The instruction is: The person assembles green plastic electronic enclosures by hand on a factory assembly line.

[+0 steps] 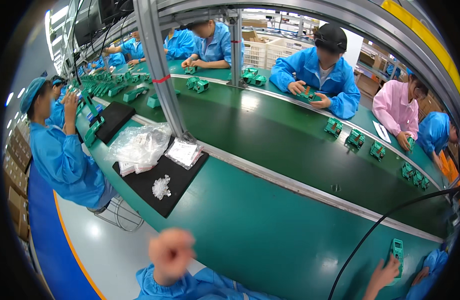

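At lower R of the head view, a small green plastic part [398, 250] is seen standing on end on the green worktop [270, 225], near its rim. The right hand [385, 276] is laid against the part's lower end. Whether the grip is clamped on it or only touching can't be told, as the fingers are small and partly cut off. The left hand [171, 254] is held up over the near edge, well apart from the part. It is blurred, w/ the grip curled together like a fist and nothing visible in it.

Handling, as judged: the part is prob. light and stiff, a moulded housing w/ a smooth, somewhat slippery shell. It is best taken across its long sides, approx. mid-body. The pale face should be avoided, since it may mark or crack.

Edges and room:
- A black cable [370, 235] is arced just beside the part on its L and could be snagged.
- A metal rail [300, 187] divides the worktop from the dark belt [290, 135] beyond.
- Wide bare green is left btwn the two hands.
- Further L, a black mat [190, 172] carries a pile of clear bits [161, 187] and plastic bags [140, 145], well apart from both hands.
- The near rim drops to the floor.
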Tool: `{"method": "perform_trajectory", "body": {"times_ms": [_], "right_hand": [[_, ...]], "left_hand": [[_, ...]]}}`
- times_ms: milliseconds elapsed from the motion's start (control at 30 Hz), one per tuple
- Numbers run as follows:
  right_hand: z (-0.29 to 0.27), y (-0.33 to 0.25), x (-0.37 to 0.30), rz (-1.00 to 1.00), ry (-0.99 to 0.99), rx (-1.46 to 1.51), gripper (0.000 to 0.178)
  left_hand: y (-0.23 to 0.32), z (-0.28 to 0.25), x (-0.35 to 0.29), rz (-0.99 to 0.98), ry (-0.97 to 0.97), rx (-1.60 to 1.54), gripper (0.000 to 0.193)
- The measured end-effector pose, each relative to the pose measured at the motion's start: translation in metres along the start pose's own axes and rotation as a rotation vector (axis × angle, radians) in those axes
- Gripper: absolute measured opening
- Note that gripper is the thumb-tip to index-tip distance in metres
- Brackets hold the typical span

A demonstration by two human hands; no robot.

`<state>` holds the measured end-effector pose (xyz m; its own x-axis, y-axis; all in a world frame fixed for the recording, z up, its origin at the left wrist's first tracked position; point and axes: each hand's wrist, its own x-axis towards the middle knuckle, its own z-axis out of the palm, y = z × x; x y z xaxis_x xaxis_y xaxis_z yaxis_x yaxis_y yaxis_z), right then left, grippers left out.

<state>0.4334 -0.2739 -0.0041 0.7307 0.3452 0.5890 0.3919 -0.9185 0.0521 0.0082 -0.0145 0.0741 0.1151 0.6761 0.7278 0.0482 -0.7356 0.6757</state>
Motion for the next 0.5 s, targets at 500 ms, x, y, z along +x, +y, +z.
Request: {"method": "perform_trajectory", "body": {"times_ms": [500], "right_hand": [[-0.088,-0.235,-0.102,-0.891,-0.448,1.32,0.022]], "left_hand": [[0.107,0.001,0.038,0.394,-0.472,-0.92,0.026]]}}
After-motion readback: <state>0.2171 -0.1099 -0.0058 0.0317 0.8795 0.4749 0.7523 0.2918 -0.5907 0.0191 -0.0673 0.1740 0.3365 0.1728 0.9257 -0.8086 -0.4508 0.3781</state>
